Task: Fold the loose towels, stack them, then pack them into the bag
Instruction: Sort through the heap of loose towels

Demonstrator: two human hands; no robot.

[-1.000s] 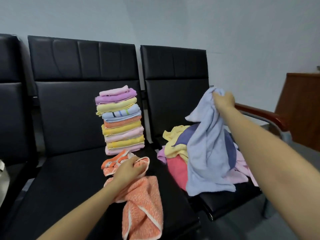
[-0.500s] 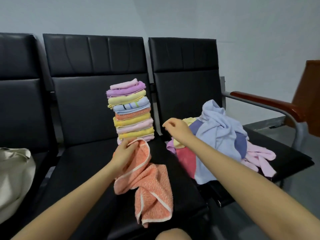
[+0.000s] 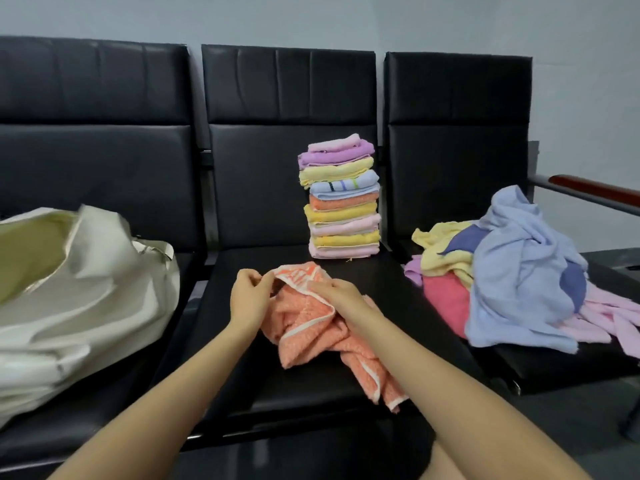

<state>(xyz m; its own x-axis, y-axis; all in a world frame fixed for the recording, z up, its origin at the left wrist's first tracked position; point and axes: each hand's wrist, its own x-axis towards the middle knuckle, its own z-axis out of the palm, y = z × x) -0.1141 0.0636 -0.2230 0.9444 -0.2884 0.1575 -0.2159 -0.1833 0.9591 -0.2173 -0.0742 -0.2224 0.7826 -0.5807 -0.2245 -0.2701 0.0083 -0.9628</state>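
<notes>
the person is well into the folding. a tall stack of folded towels (image 3: 341, 197) stands at the back of the middle seat (image 3: 398, 306), against its backrest. a heap of loose towels (image 3: 519, 282) lies on the right seat, so a good share is left to fold, and nothing appears packed yet: the cream bag (image 3: 79, 299) sits open-mouthed on the left seat.

the orange towel (image 3: 311, 327) lies crumpled at the middle seat's front. the left hand (image 3: 249, 296) pinches its white-trimmed edge, and the right hand (image 3: 341, 294) has fingers curled onto the same edge just beside it.

a corner of the orange towel hangs over the seat's front lip. bare seat lies between the towel and the stack, probably room enough to spread it flat.
</notes>
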